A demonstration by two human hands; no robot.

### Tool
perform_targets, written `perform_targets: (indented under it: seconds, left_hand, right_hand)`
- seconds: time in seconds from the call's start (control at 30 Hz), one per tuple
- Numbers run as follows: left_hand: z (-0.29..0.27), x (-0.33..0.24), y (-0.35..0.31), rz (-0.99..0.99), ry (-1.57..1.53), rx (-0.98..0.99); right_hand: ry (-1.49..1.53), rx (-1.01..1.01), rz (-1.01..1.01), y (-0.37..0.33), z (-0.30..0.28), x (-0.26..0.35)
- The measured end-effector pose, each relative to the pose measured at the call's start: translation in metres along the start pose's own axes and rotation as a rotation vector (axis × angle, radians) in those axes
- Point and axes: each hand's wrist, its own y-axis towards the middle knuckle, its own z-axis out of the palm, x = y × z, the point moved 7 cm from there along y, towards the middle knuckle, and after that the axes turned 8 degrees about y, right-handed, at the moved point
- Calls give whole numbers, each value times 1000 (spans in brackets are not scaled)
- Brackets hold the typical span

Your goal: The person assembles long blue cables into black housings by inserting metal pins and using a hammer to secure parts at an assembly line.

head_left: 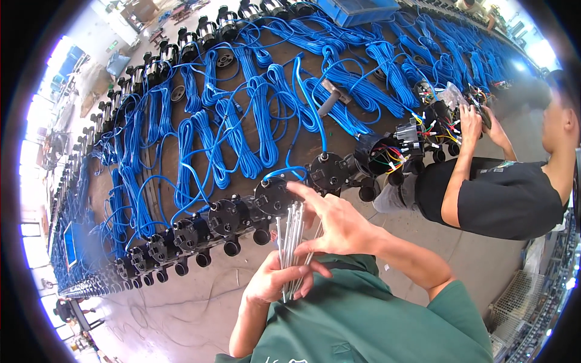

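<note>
My left hand [279,279] is closed around a bundle of long thin silver bolts [292,233], which stand nearly upright with their heads up. My right hand [344,222] is just to the right of them, index finger stretched out to the rim of a round black pump end cap [273,197]. Its thumb reaches to the bolts, and its other fingers are partly hidden behind them. A blue cable curves out of the top of that cap. On its right stands another black cap [328,171], with a thick blue cable rising from it.
More black pump bodies [192,235] line the bench's near edge to the left. Coiled blue cables [262,121] cover the brown bench [166,130], where a grey-handled tool [331,98] lies. At right, a co-worker in a black shirt [496,196] handles wired parts. A blue crate [354,11] stands far back.
</note>
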Motion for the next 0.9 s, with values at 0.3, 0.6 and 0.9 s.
perform_targets:
  seconds: [0.3,0.6,0.9]
  left_hand:
    - [-5,1,-5,-25,-31,30]
    - [-13,1,-3,-10,40,-7]
    - [-24,-1,-7,89,85,-101]
  right_hand:
    - [325,17,-11,9,-13,-12]
    - [530,25,146,13,-10,-25]
    - [645,-75,240,15,-22,-38]
